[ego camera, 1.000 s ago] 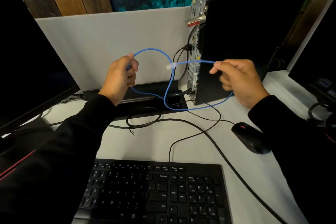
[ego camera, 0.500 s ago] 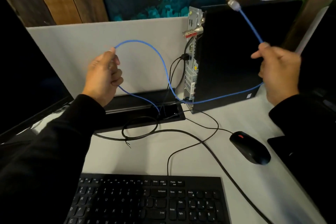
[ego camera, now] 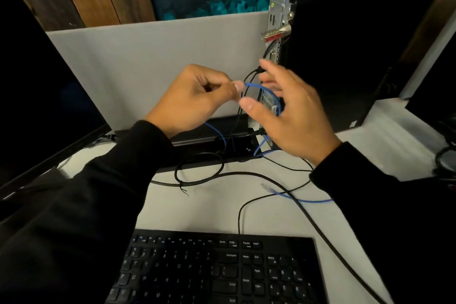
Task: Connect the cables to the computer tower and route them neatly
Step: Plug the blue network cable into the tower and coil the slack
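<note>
Blue cable [ego camera: 265, 90]: one. A short arc of it shows between the two hands, in front of the rear panel of the computer tower. More blue runs below the hands toward the slot at the back of the tabletop. One loose end with a clear plug [ego camera: 264, 186] lies flat on the tabletop, below the right wrist and apart from both hands.
Left hand [ego camera: 197, 101]: fingers curled, thumb and forefinger pinching the blue cable at the arc's left end.
Right hand [ego camera: 288, 116]: blurred, fingers spread and loosely bent just beside the arc; whether it grips the cable I cannot tell.
Computer tower [ego camera: 345, 61]: one, black, upright at the back right, its metal rear panel facing left, just behind the hands.
Black cables [ego camera: 246, 175]: several; at least two rise to the tower's rear panel, others loop across the tabletop, one crossing over the loose blue end.
Keyboard [ego camera: 217, 269]: one, black, at the near edge, well apart from the hands.
Monitor [ego camera: 42, 81]: one dark screen at the left.
Tabletop [ego camera: 209, 207]: white, with a grey divider panel [ego camera: 160, 57] standing along its back.
</note>
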Motion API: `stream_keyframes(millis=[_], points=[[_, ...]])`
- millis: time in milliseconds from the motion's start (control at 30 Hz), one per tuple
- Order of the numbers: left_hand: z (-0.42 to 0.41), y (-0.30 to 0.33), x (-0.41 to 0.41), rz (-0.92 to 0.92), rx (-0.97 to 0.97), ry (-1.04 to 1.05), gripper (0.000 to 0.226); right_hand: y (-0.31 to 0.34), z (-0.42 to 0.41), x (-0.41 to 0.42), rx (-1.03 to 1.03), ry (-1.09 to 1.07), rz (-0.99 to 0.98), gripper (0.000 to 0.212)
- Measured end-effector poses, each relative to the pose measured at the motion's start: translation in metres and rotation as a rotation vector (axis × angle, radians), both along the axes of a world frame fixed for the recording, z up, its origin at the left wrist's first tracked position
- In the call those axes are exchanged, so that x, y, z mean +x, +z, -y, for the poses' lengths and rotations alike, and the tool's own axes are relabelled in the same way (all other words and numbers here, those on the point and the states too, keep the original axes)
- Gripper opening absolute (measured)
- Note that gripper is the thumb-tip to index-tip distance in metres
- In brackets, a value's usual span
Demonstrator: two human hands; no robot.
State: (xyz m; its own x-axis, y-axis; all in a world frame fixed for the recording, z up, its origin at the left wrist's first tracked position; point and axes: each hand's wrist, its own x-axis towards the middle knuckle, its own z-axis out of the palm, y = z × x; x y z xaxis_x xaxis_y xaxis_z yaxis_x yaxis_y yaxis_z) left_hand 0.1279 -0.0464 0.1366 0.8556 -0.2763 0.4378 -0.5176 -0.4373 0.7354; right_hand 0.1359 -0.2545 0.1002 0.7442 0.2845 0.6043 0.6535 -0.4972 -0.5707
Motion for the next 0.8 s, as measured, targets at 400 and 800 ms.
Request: stream_keyframes(millis=[400,800], points=[[-0.056,-0.094,0.024,-0.350,-0.127,0.113,0.065,0.032,0.020,0.037,0.302,0.049,-0.009,0.021],[-0.043,-0.081,0.029,-0.176,-0.626,0.359,0.048,-0.024,0.026,0.031,-0.170,-0.231,0.284,0.024]])
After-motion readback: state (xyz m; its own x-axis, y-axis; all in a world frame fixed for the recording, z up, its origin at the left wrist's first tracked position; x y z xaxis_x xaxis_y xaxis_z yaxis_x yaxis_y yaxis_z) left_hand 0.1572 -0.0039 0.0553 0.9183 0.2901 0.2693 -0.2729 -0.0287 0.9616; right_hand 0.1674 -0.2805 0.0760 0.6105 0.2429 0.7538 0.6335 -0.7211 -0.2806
